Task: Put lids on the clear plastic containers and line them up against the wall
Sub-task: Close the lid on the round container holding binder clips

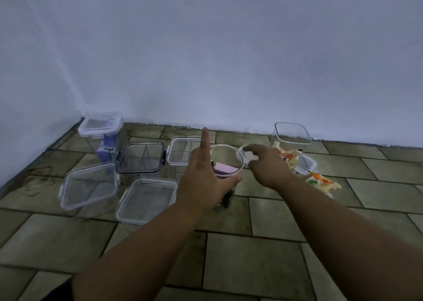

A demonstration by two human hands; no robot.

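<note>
Our left hand [206, 177] grips the round container [226, 161]. Our right hand [267, 165] pinches its lid [242, 150] beside the rim, not yet seated. Left of our fingers, the other containers look lidded, but only the tall container [100, 129] clearly stands against the wall [229, 60].

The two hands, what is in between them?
In the head view, a round clear container with a pink block inside sits between the left hand, which holds it, and the right hand, which pinches a clear lid.
</note>
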